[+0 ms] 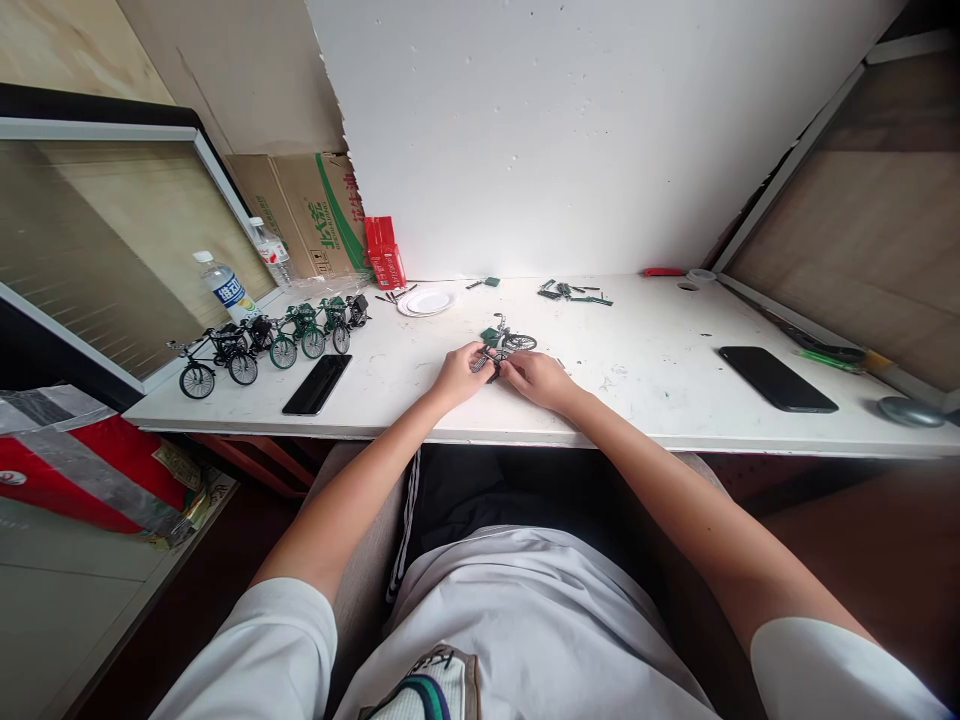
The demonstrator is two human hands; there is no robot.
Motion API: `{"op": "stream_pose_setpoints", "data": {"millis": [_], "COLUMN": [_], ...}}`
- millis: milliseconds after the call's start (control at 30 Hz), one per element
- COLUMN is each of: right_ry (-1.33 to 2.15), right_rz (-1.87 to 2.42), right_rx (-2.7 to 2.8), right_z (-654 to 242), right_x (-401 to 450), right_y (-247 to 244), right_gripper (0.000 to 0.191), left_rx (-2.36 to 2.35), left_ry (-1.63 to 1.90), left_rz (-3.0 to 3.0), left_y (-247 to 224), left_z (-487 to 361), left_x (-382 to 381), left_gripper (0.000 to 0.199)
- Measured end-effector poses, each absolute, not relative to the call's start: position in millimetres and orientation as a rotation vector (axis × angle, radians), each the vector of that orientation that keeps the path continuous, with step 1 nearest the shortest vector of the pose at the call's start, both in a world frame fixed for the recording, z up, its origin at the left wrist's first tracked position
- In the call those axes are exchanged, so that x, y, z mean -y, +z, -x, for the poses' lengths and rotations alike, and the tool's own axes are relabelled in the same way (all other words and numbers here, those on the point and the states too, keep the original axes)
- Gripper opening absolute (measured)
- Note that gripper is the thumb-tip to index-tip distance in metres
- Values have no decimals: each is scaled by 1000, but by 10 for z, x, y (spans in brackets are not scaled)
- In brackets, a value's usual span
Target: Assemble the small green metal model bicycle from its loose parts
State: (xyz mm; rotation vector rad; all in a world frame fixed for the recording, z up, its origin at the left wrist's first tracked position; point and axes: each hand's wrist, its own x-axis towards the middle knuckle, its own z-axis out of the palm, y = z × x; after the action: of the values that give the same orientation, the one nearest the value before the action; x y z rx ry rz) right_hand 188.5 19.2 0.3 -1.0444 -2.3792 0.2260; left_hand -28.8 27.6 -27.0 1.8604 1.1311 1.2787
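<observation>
A small model bicycle [519, 342] with a thin dark wheel is held between my hands near the front of the white table. My left hand [459, 375] closes on its left side, thumb and fingers pinched on the dark frame. From the right, my right hand [541, 380] pinches the lower part of the same model, fingers curled. A small green piece [489, 336] shows just behind my left fingertips; I cannot tell whether it is attached. My fingers hide much of the frame.
Finished-looking model bicycles [304, 330] stand in a row at left, beside a phone [318, 385] and bottles [225, 285]. Behind are a white plate [426, 302], a red box [385, 252] and loose green and black parts [574, 292]. Another black phone [778, 378] lies at right.
</observation>
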Motion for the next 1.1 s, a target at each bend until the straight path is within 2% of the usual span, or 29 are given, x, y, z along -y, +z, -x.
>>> {"op": "stream_pose_setpoints", "data": {"millis": [1100], "right_ry": [193], "right_rz": [1056], "right_rx": [2393], "right_z": [-1887], "right_x": [-201], "right_y": [-11], "right_gripper": [40], "left_rx": [-1128], "left_ry": [1287], "left_rz": [-1875], "left_y": [-278], "left_z": [290], "left_x": [-280], "left_gripper": [24]}}
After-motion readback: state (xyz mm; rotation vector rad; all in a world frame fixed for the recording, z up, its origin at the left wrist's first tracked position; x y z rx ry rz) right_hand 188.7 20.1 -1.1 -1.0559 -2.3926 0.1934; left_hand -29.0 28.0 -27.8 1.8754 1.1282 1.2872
